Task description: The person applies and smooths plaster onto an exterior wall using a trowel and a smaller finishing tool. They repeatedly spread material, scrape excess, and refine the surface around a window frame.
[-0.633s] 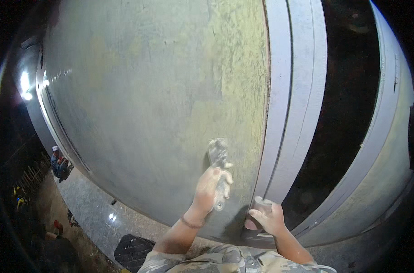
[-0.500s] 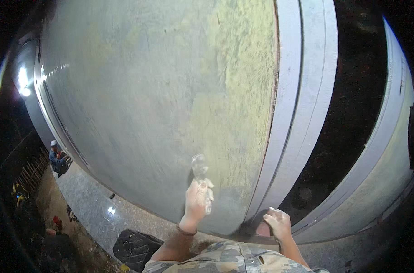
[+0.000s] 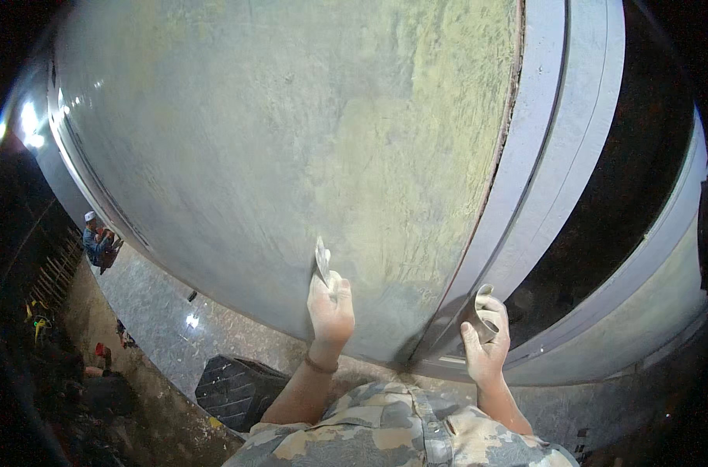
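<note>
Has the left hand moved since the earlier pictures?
Yes: judged against the pale frame, the left hand has moved left, farther from it.

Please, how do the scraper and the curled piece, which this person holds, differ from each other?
The scraper is in the left grip; the curled piece is in the right grip.
The scraper looks straight and slim, while the curled piece bends round.
The scraper shows against the wall, the curled piece lower, by the pale frame.
Both look greyish.

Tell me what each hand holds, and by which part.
Left hand: a scraper, gripped by its lower end, which the hand hides. Right hand: a curled sheet; the exact part gripped cannot be told.
</note>
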Action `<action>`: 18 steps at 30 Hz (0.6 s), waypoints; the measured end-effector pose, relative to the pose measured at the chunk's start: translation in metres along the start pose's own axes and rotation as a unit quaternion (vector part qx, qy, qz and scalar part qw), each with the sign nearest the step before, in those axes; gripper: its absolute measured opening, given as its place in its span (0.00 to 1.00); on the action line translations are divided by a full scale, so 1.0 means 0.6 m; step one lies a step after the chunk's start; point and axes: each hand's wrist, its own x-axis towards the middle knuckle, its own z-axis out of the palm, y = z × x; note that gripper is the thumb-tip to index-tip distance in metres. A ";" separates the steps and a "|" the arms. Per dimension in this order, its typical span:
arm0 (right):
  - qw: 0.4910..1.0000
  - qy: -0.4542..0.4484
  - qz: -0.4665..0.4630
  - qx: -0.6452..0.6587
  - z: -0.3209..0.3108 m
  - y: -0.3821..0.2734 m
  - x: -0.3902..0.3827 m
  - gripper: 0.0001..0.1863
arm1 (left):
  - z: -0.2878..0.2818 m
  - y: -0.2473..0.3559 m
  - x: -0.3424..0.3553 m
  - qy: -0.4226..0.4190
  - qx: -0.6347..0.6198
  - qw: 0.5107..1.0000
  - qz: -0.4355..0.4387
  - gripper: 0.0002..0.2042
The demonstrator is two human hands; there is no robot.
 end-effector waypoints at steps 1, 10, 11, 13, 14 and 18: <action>0.997 0.005 -0.054 -0.049 0.007 -0.010 0.008 0.12 | -0.009 0.006 0.003 -0.002 0.024 1.000 -0.006 0.29; 0.936 0.126 -0.221 -0.242 0.088 -0.067 0.067 0.15 | -0.089 0.034 0.092 -0.045 0.115 0.989 0.076 0.35; 0.921 0.149 -0.243 -0.267 0.102 -0.069 0.073 0.17 | -0.099 0.032 0.103 -0.050 0.115 0.990 0.065 0.35; 0.915 0.142 -0.233 -0.298 0.130 -0.073 0.084 0.18 | -0.123 0.027 0.136 -0.018 0.146 0.984 0.098 0.37; 0.911 0.148 -0.230 -0.310 0.144 -0.074 0.090 0.19 | -0.136 0.022 0.153 0.004 0.168 0.979 0.111 0.37; 0.872 0.182 -0.231 -0.392 0.190 -0.074 0.109 0.18 | -0.184 -0.007 0.224 0.071 0.177 0.957 0.219 0.36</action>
